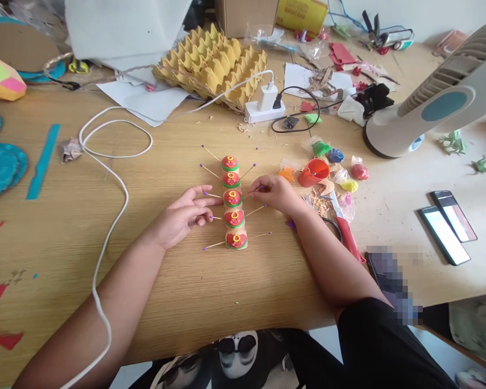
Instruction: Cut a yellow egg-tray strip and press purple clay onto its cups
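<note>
A caterpillar-like strip of egg-carton cups (234,204) lies lengthwise on the table before me. Its bumps carry red clay caps with yellow rings, pink dots and green edging. Thin toothpicks with purple balls on their ends stick out on both sides. My right hand (276,193) pinches a purple-tipped toothpick (257,189) at the strip's right side, by the middle bump. On the left, my left hand (183,216) has its fingers apart, with fingertips reaching against or close to the middle bump's side. Toothpicks pass beside those fingers; I see none gripped there.
Right of the strip are an orange-red cup (314,172), bagged coloured clay (335,155), wood shavings and a red-handled knife (348,237). Two phones (445,235) and a white fan (425,102) stand farther right. A yellow egg tray (214,65), power strip (264,111) and white cable (119,178) lie around.
</note>
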A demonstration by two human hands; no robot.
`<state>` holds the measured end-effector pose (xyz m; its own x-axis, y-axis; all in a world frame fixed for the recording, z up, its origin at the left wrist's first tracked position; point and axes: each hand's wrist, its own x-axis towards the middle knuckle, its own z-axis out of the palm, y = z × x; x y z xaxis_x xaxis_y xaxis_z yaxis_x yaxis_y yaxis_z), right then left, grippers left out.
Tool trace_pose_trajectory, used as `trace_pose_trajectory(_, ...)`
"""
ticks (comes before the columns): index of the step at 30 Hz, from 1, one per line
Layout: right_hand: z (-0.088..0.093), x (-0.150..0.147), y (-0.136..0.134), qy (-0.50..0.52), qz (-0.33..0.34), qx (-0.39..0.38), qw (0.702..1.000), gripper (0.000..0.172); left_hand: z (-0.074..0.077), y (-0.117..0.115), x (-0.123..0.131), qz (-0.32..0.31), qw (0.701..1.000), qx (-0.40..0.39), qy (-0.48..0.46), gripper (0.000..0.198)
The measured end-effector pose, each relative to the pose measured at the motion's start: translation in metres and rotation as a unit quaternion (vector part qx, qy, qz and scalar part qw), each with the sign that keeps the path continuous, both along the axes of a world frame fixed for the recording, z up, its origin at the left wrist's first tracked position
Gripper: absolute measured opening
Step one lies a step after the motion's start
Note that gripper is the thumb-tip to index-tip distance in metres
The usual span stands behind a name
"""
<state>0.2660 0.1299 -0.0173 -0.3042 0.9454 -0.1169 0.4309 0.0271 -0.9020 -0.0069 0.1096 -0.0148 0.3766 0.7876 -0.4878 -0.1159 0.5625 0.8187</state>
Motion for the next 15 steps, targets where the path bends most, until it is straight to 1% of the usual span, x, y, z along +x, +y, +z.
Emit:
trace_pose_trajectory(6,-0.006,0.000,0.000,0.007,-0.007,0.020,1.000,0.015,0.001,0.000,0.002,0.005,1.000,-0.002,0.003,0.060)
trace_pose_trajectory(15,-0.011,0.000,0.001,0.033,-0.002,0.024,0.999,0.017,0.001,0.000,0.001,0.011,1.000,0.002,-0.004,0.058)
